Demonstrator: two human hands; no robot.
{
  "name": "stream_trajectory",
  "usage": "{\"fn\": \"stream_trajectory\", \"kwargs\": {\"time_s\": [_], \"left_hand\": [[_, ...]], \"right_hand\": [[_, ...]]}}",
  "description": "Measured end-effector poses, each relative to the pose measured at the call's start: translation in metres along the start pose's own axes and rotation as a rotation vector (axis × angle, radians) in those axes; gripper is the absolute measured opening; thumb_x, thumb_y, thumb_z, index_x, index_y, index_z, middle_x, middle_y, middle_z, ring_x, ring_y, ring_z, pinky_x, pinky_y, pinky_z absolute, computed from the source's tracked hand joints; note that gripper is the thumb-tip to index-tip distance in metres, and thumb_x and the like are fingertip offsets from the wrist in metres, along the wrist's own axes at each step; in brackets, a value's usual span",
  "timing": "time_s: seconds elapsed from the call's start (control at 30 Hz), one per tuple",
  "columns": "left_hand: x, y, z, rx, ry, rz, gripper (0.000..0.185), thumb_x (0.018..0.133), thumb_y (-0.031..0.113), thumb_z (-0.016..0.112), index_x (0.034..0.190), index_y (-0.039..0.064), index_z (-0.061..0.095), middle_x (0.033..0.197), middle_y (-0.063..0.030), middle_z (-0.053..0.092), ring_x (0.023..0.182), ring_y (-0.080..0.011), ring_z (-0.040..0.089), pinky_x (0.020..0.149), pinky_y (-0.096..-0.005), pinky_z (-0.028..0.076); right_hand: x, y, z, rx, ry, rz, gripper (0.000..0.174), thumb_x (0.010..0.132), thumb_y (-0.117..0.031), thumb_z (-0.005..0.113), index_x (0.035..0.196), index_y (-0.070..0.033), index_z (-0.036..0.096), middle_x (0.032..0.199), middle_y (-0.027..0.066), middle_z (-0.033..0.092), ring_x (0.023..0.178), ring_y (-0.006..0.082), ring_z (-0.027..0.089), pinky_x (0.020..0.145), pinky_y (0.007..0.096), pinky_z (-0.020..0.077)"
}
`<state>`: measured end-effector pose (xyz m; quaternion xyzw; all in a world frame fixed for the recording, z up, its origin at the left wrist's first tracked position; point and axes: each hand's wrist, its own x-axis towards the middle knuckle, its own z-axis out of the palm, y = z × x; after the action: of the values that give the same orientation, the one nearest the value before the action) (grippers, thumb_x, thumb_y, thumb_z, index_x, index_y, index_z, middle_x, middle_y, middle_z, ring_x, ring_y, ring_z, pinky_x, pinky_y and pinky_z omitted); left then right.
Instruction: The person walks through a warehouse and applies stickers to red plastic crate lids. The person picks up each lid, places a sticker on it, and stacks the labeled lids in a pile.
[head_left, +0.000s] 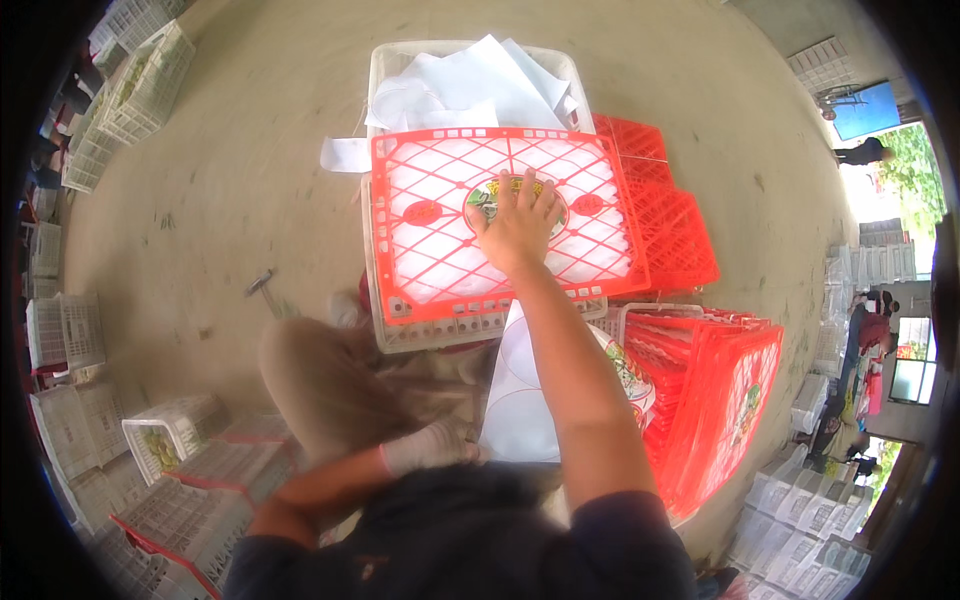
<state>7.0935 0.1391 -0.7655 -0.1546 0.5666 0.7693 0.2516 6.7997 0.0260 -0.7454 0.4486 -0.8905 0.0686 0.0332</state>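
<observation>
My right hand (523, 217) lies flat, fingers spread, on a round printed label (484, 199) in the middle of a red plastic lattice crate lid (386, 262). White padding shows through the lattice. Under the lid stands a pale plastic crate (450, 330). Low at my lap, my left hand (435, 446), in a pale glove with a pink cuff edge, is beside a white backing sheet (517, 424) marked with circles. Its fingertips are partly hidden, and whether they grip the sheet is unclear. More round labels (630, 375) show beside my right forearm.
White paper sheets (480, 82) fill a pale crate beyond the lid. Red lids lean in a stack (720, 405) at my right; others (667, 232) lie behind. A hammer-like tool (260, 283) rests on the floor. Crates of produce (161, 446) stand left; people are at far right.
</observation>
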Motion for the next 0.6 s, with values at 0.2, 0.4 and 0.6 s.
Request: {"fn": "stream_trajectory", "kwargs": {"time_s": [0.2, 0.4, 0.6], "left_hand": [[0.014, -0.013, 0.006, -0.005, 0.004, -0.039, 0.026, 0.090, 0.029, 0.071, 0.093, 0.003, 0.073, 0.072, 0.0002, 0.064, 0.066, -0.0094, 0.057, 0.072, -0.0276, 0.049], [-0.003, 0.015, 0.004, -0.081, -0.032, 0.006, 0.027, 0.091, 0.029, 0.071, 0.100, 0.004, 0.074, 0.080, 0.0010, 0.066, 0.066, -0.0081, 0.056, 0.061, -0.0247, 0.047], [-0.001, 0.018, 0.010, 0.007, -0.017, -0.024, 0.031, 0.094, 0.035, 0.068, 0.098, 0.005, 0.075, 0.075, 0.0015, 0.066, 0.066, -0.0071, 0.056, 0.059, -0.0250, 0.045]], "right_hand": [[0.012, 0.003, -0.035, 0.064, -0.176, -0.031, 0.076, 0.093, -0.064, 0.049, 0.149, -0.013, 0.041, 0.155, 0.0243, 0.032, 0.140, 0.0509, 0.028, 0.112, 0.0648, 0.0202], [-0.063, 0.046, -0.097, 0.280, -0.125, -0.479, 0.065, 0.078, -0.028, 0.079, 0.134, -0.005, 0.053, 0.128, 0.0134, 0.058, 0.119, 0.0310, 0.054, 0.107, 0.0509, 0.0387], [-0.090, 0.055, -0.080, -0.213, 0.052, -0.637, 0.054, 0.078, -0.027, 0.074, 0.125, -0.004, 0.060, 0.128, 0.0152, 0.059, 0.117, 0.0314, 0.056, 0.107, 0.0492, 0.0389]]}}
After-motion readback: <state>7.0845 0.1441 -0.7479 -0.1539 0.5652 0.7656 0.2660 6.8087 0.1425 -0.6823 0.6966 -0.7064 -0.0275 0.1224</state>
